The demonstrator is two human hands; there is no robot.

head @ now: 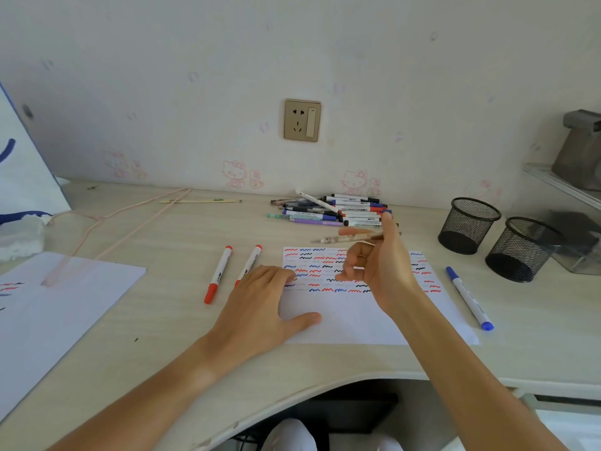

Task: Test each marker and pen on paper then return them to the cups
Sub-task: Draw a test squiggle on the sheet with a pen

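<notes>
- The left hand (pixel 263 301) lay flat on the desk (pixel 182 320), fingers straight and spread, with the thumb and fingertips pressing the left edge of the test paper (pixel 351 323)
- The right hand (pixel 377 265) was raised above the paper, pinching a pale, blurred pen (pixel 344 236) between thumb and forefinger; the pen lay nearly level, pointing left, and the other fingers were loosely curled
- The upper half of the paper was covered in rows of red, blue and black squiggles
- A heap of markers and pens (pixel 335 211) lay by the wall, just beyond the raised hand
- Two red markers (pixel 218 275) lay side by side left of the paper, the nearer one partly under the left hand
- A blue marker (pixel 469 297) lay on the desk to the right of the paper
- Two black mesh cups (pixel 468 224) stood upright at the right, close together, well apart from the heap
- A second sheet (pixel 65 307) lay at the far left
</notes>
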